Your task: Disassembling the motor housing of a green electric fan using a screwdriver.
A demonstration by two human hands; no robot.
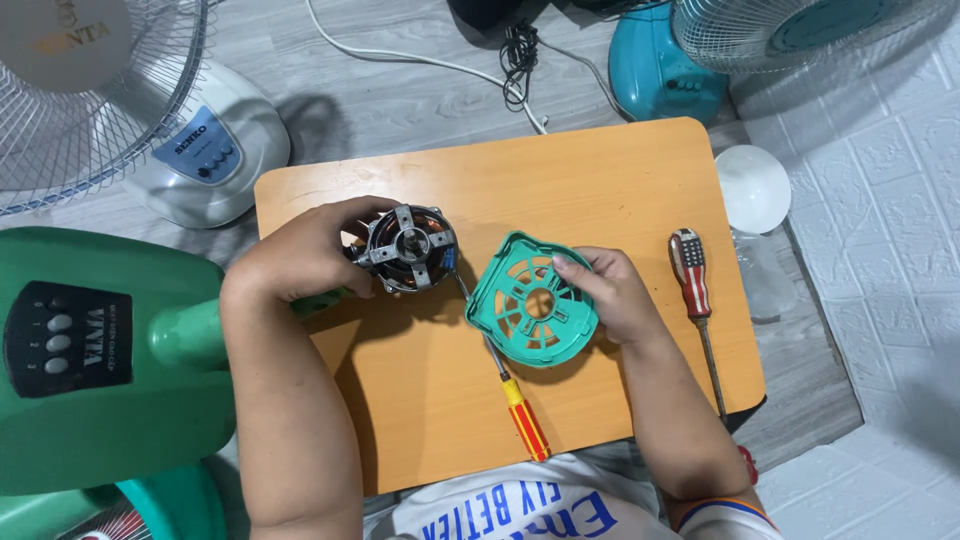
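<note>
From the head view, your left hand [305,255] is wrapped around the fan motor [408,248], keeping it steady on the small orange table [600,180] with its metal side up. Your right hand [615,295] pinches the rim of the teal plastic cover [530,300], tipped up beside the motor. A yellow-and-red screwdriver [515,395] lies between your arms, within easy reach. Another screwdriver [695,290] rests near the table's right edge.

Single head view, steeply down, close over the table [600,170]
</note>
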